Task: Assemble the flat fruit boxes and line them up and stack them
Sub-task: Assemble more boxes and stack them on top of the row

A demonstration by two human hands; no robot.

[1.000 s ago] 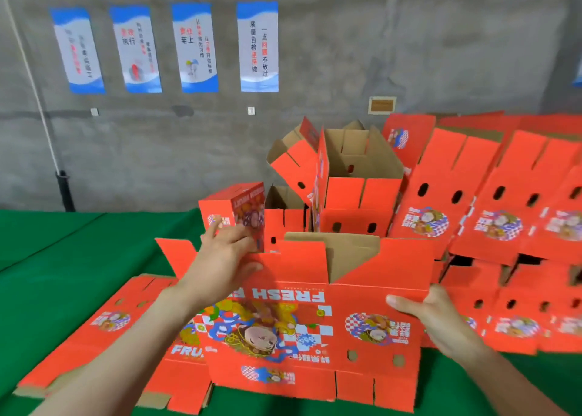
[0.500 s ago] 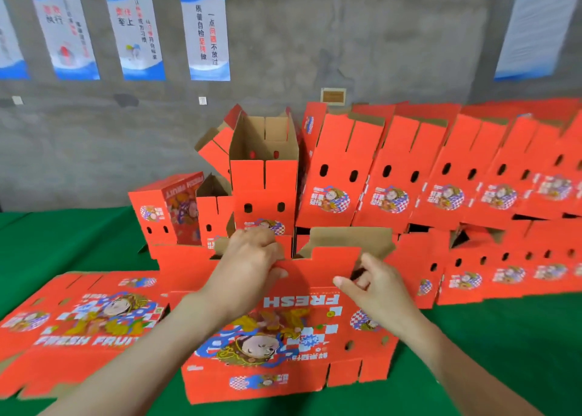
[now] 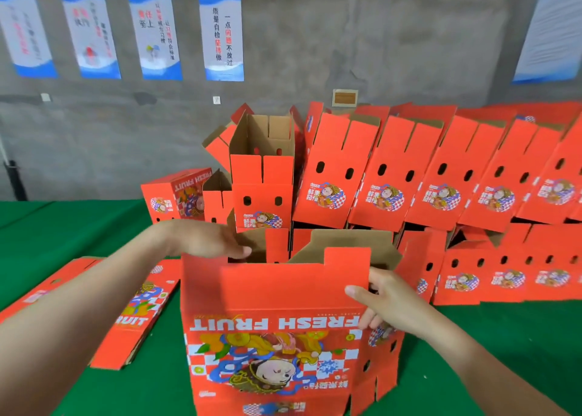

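A red fruit box (image 3: pixel 277 321), its FRESH FRUIT print upside down, is stood upright on the green table (image 3: pixel 63 226) with its top flaps open. Its right corner is gripped by the right hand (image 3: pixel 387 299), with the thumb laid on the front panel and the fingers curled round the side. The left hand (image 3: pixel 204 239) is stretched flat, fingers straight, over the top left corner, at a brown inner flap; whether it is touched cannot be told. Flat boxes (image 3: pixel 132 315) are laid just to the left. Folded boxes (image 3: pixel 387 179) are leaned in rows behind, below posters (image 3: pixel 222 34) on a grey wall.
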